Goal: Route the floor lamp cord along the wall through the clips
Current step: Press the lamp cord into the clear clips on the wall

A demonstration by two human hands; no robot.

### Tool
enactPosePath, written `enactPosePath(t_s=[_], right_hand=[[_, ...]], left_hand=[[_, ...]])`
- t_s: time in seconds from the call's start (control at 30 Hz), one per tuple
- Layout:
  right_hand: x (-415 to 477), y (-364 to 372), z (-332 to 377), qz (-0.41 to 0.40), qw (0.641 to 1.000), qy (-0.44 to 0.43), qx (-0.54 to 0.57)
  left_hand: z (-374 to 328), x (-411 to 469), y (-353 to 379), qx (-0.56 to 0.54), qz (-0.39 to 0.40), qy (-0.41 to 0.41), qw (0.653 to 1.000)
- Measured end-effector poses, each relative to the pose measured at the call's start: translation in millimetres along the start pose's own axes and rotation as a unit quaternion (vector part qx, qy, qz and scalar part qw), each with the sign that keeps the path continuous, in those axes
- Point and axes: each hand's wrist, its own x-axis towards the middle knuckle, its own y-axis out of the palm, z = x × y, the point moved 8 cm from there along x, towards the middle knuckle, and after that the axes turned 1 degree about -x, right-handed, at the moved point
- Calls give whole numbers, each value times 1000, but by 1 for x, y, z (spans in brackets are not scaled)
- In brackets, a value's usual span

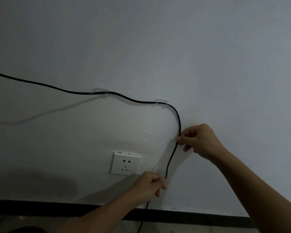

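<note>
Dim white wall (pixel 208 47), socket (pixel 125 163) low on it.
Black cord (pixel 133 100) seated in two clear clips (pixel 101 90) (pixel 162 101) above socket; right hand (pixel 198 140) and left hand (pixel 149 184) pinching cord right of socket.

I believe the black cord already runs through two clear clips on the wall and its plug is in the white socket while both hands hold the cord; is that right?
Not quite: the head view shows the white socket empty. The cord does pass through two clips, and the left hand and right hand both hold it.
</note>
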Motion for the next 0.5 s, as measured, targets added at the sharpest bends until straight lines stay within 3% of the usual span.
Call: enactPosePath(t_s=[0.13,0.37,0.5], right_hand=[[-2,13,-2,33,999,-8,-17],[-12,11,8,-80,972,-121,-183],[-15,13,12,-96,964,-167,-181]], left_hand=[[-2,-1,9,7,20,5,1000],[0,1,14,-31,34,-16,999],[-2,2,23,-41,54,-20,997]])
